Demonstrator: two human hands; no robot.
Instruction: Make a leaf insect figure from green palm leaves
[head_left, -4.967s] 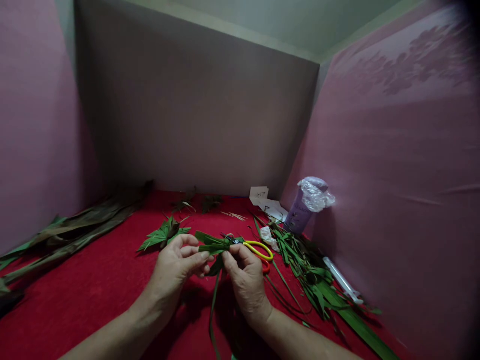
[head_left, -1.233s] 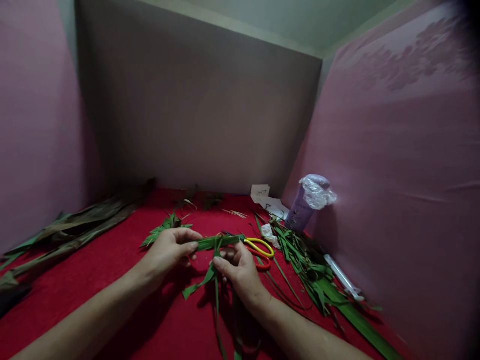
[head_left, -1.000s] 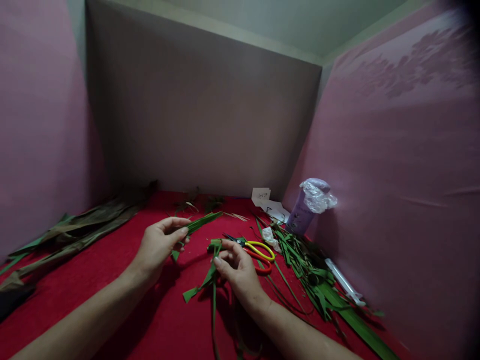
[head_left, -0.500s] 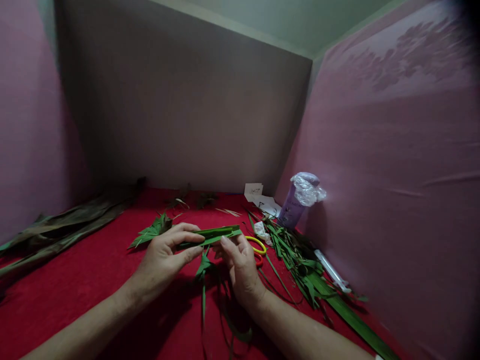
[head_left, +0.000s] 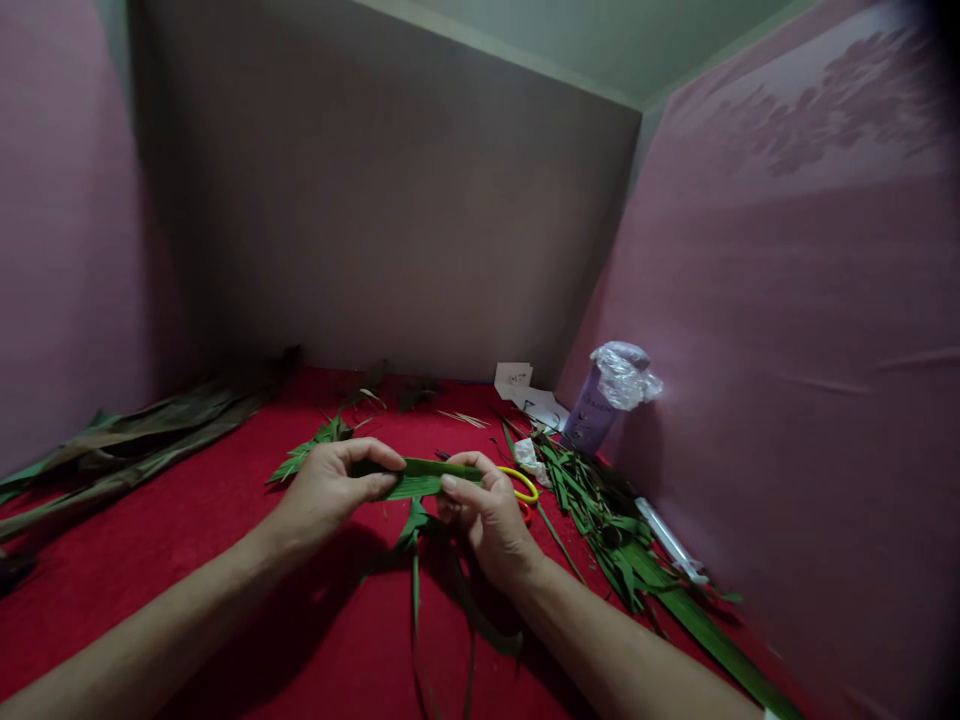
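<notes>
Between my hands a strip of green leaf (head_left: 418, 479) is stretched sideways above the red cloth. My left hand (head_left: 334, 488) pinches its left end between thumb and fingers. My right hand (head_left: 487, 510) grips the other end, and its fingers hide part of the strip. Just below hangs or lies a folded green leaf piece (head_left: 412, 525) with long thin strips trailing toward me; whether it is joined to the held strip I cannot tell. Scissors with yellow and red handles (head_left: 525, 487) lie behind my right hand, partly covered.
Cut leaf strips (head_left: 592, 500) are heaped on the right, beside a clear plastic tube (head_left: 670, 540). Behind them stands a purple container (head_left: 592, 410) topped with crumpled plastic, near white paper cards (head_left: 514, 378). Long dried leaves (head_left: 150, 440) lie left. Thin sticks (head_left: 463, 418) rest at the back.
The leaf strip has been turned so its broad ribbed face shows, where folded edges showed before. Both hands still hold it. The whole view has shifted slightly.
</notes>
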